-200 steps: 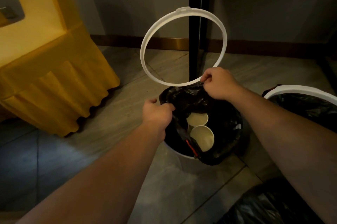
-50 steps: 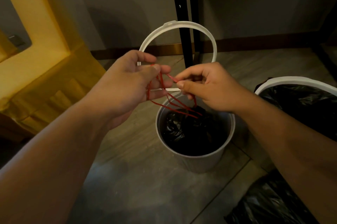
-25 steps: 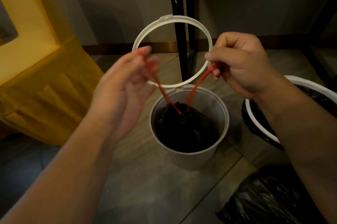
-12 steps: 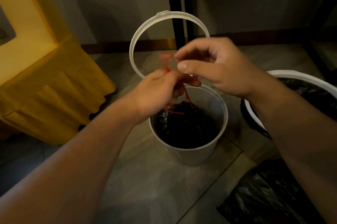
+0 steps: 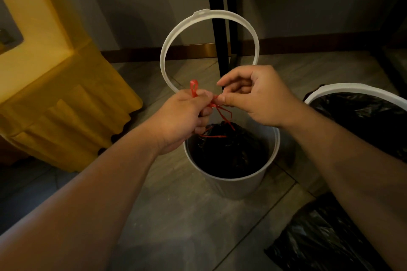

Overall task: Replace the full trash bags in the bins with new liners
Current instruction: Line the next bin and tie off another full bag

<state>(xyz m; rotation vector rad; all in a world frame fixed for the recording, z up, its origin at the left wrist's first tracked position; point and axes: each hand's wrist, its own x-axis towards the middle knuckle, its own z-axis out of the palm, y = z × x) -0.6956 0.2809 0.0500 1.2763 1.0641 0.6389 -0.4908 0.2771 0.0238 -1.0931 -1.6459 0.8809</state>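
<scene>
A white round bin [image 5: 233, 184] stands on the floor in the middle, its ring lid [image 5: 174, 41] tipped up behind it. A black trash bag [image 5: 229, 149] sits gathered inside it. Red drawstrings [image 5: 222, 114] rise from the bag's mouth. My left hand [image 5: 182, 118] grips one red loop, whose end sticks up above the fist. My right hand [image 5: 255, 96] pinches the other string between thumb and forefinger, right beside the left hand, above the bin.
A second white bin [image 5: 352, 92] lined with black plastic stands at the right. A loose black bag [image 5: 326, 240] lies on the floor at bottom right. A yellow draped table [image 5: 55, 103] fills the left. A black post [image 5: 218, 35] rises behind the bin.
The bag's rim has been pulled off the bin edge and drawn shut by the red strings. My hands pulled the strings apart, then came together above the bin.
</scene>
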